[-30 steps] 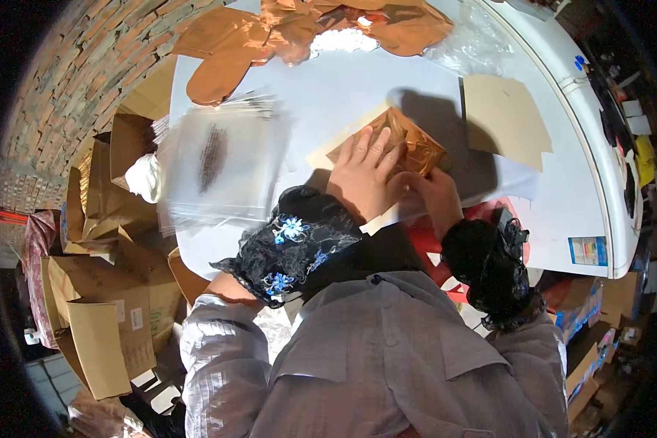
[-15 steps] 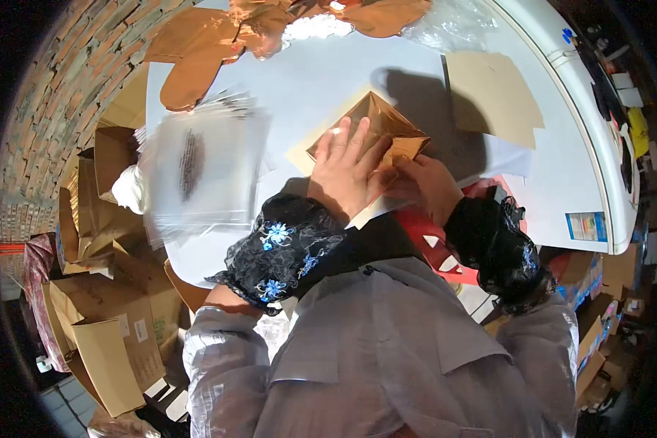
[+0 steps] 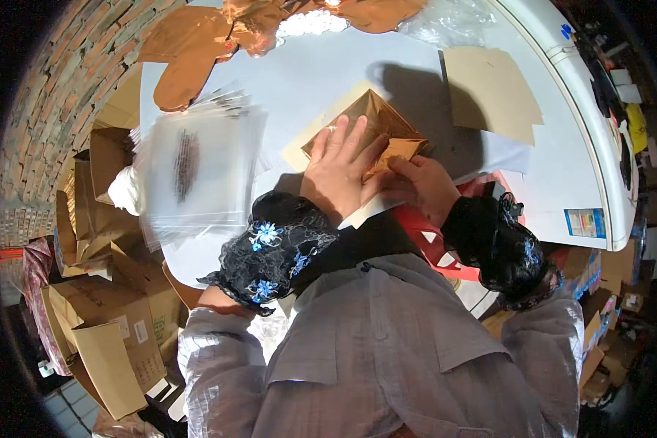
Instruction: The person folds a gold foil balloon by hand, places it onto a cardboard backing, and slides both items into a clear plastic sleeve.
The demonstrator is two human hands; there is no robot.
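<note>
Left hand [image 3: 339,174], spread, is covering creased, glossy foil [image 3: 379,119]; right hand [image 3: 432,188] is pinching it; clear sleeves [image 3: 223,164] are lying left.

On a table [image 3: 299,80], a foil sheet [image 3: 376,117] lies over a paper sheet [image 3: 293,155] toward the near edge, left hand [image 3: 336,171] on top, right hand [image 3: 434,188] at its right side. Plastic sleeves [image 3: 226,160] sit along the left edge; foil pieces [image 3: 186,62] and plastic wrap [image 3: 445,25] line the far edge; card sheets [image 3: 489,87] lie toward the right edge, a label [image 3: 585,223] near the near right corner. Boxes [image 3: 113,358] stand beyond the left edge.
</note>
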